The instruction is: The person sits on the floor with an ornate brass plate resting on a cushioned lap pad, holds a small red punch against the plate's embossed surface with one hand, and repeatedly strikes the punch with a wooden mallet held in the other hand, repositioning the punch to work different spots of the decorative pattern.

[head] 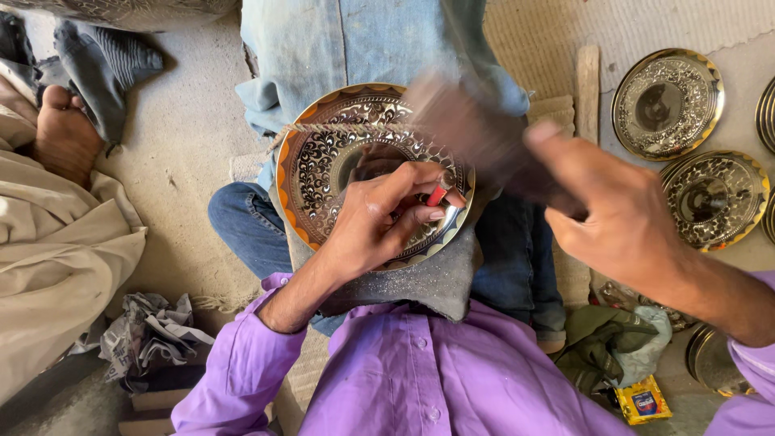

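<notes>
An engraved brass plate (323, 169) with an orange rim rests on a grey pad over my lap. My left hand (379, 222) lies on the plate and pinches a small red-tipped chisel (437, 195) against its right side. My right hand (622, 218) is raised to the right of the plate, gripping a wooden mallet (476, 133) that is blurred by motion above the plate's upper right edge. A twisted cord (339, 127) crosses the top of the plate.
Two finished engraved plates (666, 101) (714, 198) lie on the floor at the right, with more at the edge. A wooden stick (587, 93) stands near them. Another person's foot (64, 137) is at left. Crumpled paper (149, 331) and a small yellow box (642, 401) lie nearby.
</notes>
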